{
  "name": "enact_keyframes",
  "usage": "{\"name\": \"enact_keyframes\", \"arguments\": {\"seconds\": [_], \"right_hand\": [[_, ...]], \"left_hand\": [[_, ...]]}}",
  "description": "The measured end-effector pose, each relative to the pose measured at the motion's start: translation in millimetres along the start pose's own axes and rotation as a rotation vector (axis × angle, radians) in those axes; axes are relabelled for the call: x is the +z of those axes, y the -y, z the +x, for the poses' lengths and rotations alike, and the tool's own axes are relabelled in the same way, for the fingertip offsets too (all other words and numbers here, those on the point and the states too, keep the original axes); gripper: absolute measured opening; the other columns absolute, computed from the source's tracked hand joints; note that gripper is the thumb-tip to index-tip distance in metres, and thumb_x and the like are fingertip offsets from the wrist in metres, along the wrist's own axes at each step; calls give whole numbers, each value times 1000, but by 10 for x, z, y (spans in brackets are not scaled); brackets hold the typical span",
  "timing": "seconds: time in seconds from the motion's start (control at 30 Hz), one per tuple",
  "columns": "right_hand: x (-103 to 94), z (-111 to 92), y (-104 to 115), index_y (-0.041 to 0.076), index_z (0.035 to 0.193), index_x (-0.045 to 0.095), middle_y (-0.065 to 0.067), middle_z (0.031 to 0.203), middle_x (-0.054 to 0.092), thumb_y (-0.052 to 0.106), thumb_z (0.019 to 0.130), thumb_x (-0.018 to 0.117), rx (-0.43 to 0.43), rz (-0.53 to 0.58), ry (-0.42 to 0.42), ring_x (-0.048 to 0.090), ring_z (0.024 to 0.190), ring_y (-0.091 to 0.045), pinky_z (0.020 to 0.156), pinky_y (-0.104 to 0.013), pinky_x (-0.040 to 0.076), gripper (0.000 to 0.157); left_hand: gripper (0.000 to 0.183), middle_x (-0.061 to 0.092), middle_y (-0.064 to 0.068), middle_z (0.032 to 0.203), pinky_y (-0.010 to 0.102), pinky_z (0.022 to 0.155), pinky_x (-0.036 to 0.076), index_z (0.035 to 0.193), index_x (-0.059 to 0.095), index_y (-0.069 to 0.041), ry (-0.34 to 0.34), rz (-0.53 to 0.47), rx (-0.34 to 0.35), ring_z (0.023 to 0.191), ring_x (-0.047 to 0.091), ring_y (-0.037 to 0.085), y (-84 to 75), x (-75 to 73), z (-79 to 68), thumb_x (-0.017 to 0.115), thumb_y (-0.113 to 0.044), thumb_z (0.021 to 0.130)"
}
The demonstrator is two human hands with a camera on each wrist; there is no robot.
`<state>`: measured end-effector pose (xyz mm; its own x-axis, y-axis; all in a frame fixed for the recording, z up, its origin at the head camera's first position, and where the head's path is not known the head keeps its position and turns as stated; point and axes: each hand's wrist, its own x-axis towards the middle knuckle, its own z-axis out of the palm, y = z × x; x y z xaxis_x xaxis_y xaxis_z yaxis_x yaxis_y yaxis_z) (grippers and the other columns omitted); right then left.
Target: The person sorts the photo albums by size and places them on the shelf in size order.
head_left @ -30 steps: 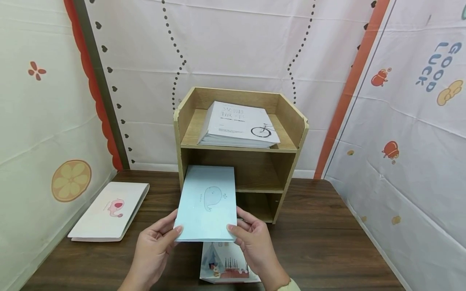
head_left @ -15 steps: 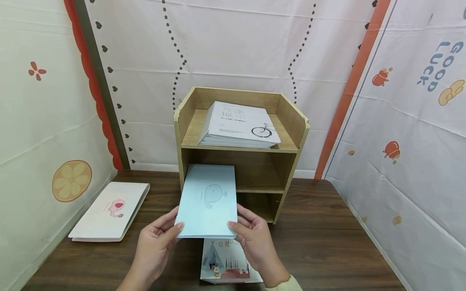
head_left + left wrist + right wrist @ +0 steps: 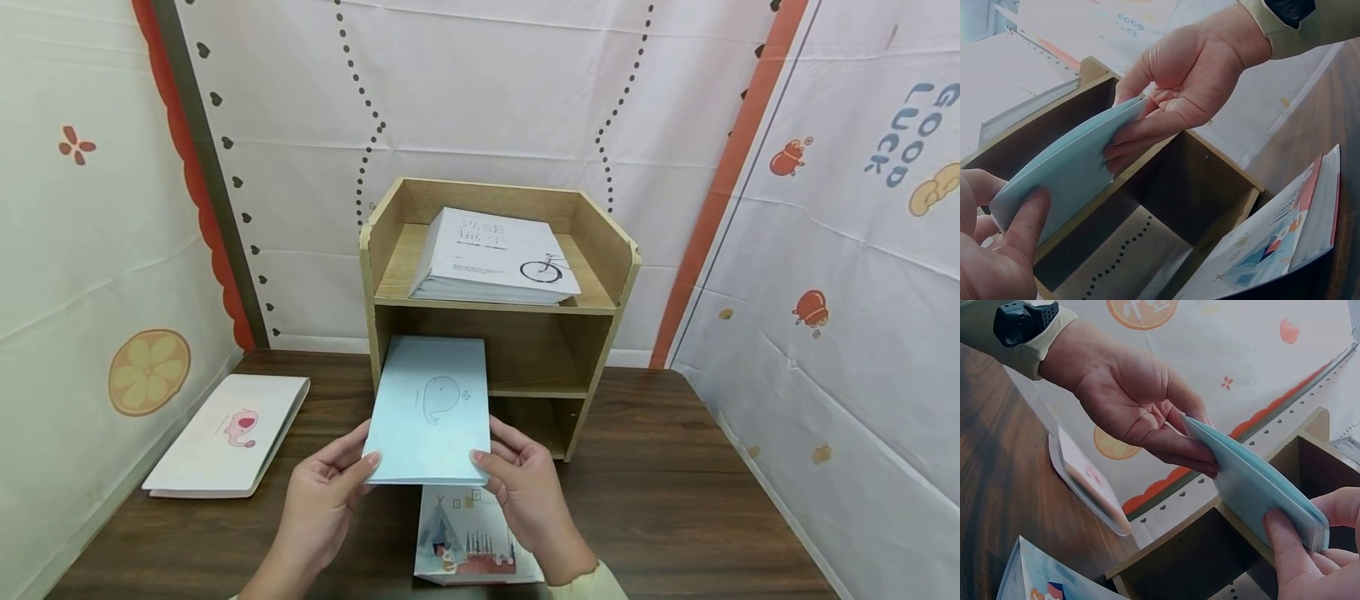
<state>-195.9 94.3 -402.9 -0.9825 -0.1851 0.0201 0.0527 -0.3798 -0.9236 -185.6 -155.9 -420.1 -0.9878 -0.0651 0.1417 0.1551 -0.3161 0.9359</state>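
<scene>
A light-blue notebook [image 3: 427, 433] with a whale drawing on its cover is held by both hands at its near corners. My left hand [image 3: 322, 492] pinches the left corner, thumb on top and fingers beneath. At the right corner, my right hand [image 3: 528, 496] grips the same way, thumb above and fingers under the cover. The notebook's far end reaches into the left part of the middle compartment of a wooden shelf [image 3: 536, 362]. Both wrist views show the notebook's edge [image 3: 1072, 162] between the two hands.
A thick white book [image 3: 487, 254] with a bicycle picture lies on the shelf's top. On the dark table [image 3: 675, 500], a white folder [image 3: 225, 433] with a pink elephant lies left. A book with a tent picture [image 3: 468, 537] lies below the hands. Printed cloth [image 3: 487, 100] hangs around.
Both hands have moved slightly forward with the notebook, its near edge shifting toward the shelf and uncovering more of the tent book. The grip has stayed the same.
</scene>
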Motion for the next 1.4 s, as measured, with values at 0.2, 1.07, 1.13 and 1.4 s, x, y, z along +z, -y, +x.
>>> {"name": "enact_keyframes", "arguments": {"seconds": [0.2,1.07,1.13,1.4], "right_hand": [[2,15,16,-2,153,42,-26,134,65,-2,95,67,-1,-2,1,74,106,-21,89,-33,63,63],[-16,152,44,0,154,41,-27,142,59,3,97,67,-11,-38,15,72,113,-23,93,-34,61,62],[-20,165,46,0,154,42,-27,142,59,3,97,67,-16,-44,18,72,113,-23,93,-34,61,62],[-40,206,37,0,153,43,-26,139,62,4,96,69,-23,-63,21,72,112,-23,92,-35,62,63]], "left_hand": [[56,75,-4,123,20,75,63,146,50,5,-6,10,-22,93,74,7,-19,0,16,71,-4,95],[57,76,-8,117,24,80,64,147,50,5,-20,37,-40,95,74,8,-18,2,186,72,-4,95],[56,76,-9,117,25,80,64,147,50,5,-20,38,-37,94,74,8,-15,-1,197,71,-3,95],[56,76,-11,118,26,82,64,146,52,4,-32,51,-40,96,74,8,-11,7,227,72,-4,95]]}}
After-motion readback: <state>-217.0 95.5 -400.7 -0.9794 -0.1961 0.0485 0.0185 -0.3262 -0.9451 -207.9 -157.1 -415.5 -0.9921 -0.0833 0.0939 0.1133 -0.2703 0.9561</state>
